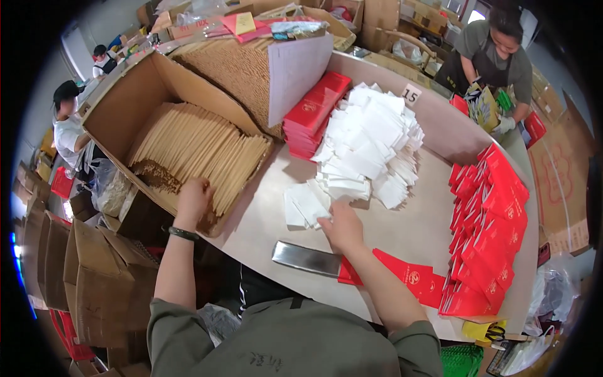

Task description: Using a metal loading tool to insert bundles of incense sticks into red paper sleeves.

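My left hand (pixel 195 200) reaches into an open cardboard box (pixel 122 100), its fingers closed at the near end of a packed row of thin tan pieces (pixel 195 147) standing on edge. What they pinch is mostly hidden. My right hand (pixel 344 227) has its fingers drawn together on the edge of a few white paper packets (pixel 304 207), in front of a large heap of white packets (pixel 370 135). Below it a flat metal strip (pixel 306 259) lies on the table, partly over red envelopes (pixel 405 276) that pass under my right forearm.
A stack of red envelopes (pixel 314 110) stands behind the white heap. More filled red envelopes (pixel 487 232) are piled at the right, above black-handled scissors (pixel 496 331). A raised rim (pixel 433 119) borders the table (pixel 251 226). Across it, a person (pixel 496 56) handles packages.
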A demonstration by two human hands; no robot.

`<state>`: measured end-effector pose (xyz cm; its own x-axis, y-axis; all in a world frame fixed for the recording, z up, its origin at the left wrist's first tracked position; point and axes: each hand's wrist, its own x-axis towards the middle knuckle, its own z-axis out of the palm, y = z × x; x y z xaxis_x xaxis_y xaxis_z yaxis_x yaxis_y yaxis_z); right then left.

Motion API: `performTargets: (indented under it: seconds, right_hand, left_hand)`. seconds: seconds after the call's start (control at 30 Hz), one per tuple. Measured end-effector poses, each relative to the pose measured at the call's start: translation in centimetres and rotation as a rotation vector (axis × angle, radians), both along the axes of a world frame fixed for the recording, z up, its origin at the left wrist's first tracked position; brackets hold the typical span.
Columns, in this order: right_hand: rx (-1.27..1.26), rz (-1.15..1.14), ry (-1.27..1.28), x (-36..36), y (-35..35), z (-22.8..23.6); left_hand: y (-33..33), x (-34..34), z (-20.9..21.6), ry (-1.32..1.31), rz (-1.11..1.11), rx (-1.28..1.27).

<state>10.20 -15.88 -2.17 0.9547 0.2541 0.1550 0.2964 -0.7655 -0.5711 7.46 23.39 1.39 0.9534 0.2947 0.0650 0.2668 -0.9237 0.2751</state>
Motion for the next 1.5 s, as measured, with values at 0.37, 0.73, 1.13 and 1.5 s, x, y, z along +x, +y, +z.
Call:
performTargets:
  seconds: [0.37,0.73,1.13,1.5]
  right_hand:
    - [-0.134,0.493,0.254,-3.3,-4.7,2.9]
    - [0.007,0.306,0.070,-9.5,-8.8,2.6]
    - [-0.136,0.325,-0.004,-9.9,-7.9,2.9]
    - [-0.085,0.360,-0.077,-10.4,-8.4,2.5]
  left_hand:
    - [-1.5,0.2,1.4,-0.037,-0.124,0.219]
    - [-10.6,-5.8,3.2,0.357,-0.488,-0.803]
    - [-24.5,-6.6,-2.7,-0.134,-0.500,-0.526]
    - [-25.6,-7.2,-0.6,-0.048,-0.746,-0.597]
